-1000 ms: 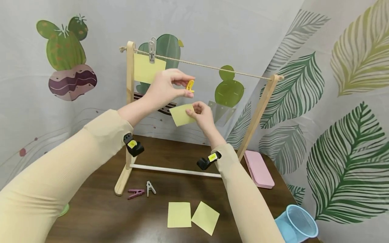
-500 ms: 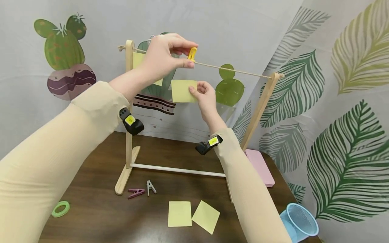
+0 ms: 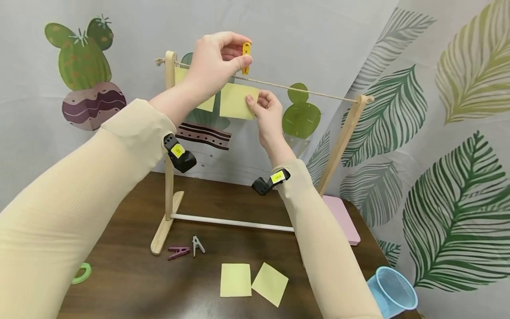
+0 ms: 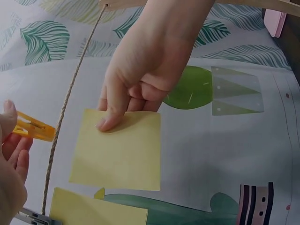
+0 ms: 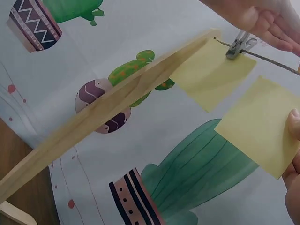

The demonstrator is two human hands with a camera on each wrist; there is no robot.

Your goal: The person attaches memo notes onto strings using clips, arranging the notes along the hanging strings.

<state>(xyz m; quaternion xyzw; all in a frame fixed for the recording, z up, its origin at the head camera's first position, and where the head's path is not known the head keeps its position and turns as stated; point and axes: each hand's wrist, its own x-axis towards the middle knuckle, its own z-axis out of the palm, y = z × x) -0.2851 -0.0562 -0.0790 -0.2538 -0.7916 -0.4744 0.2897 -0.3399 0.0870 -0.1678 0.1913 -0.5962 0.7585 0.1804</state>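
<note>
My left hand (image 3: pixel 217 60) pinches a yellow clothespin (image 3: pixel 246 58) just above the rope (image 3: pixel 295 87), its tip close to the rope in the left wrist view. Below the rope, my right hand (image 3: pixel 268 115) holds a yellow paper note (image 3: pixel 237 101) by its right edge between thumb and fingers. Another yellow note (image 5: pixel 213 70) hangs at the rope's left end under a grey clothespin (image 5: pixel 238 46), which my left hand hides in the head view. The rope runs between two wooden posts (image 3: pixel 170 133).
On the table (image 3: pixel 139 288) lie two yellow notes (image 3: pixel 236 280), a purple clothespin (image 3: pixel 179 252) and a white clothespin (image 3: pixel 197 246). A pink case (image 3: pixel 341 219), a blue mesh cup (image 3: pixel 394 290) and a green ring (image 3: pixel 82 274) stand around the edges. A white bar (image 3: pixel 231 222) joins the stand's feet.
Both hands have risen toward the rope. The clothespin has gone up and now points down over the rope, while the note has come up and levelled beneath it.
</note>
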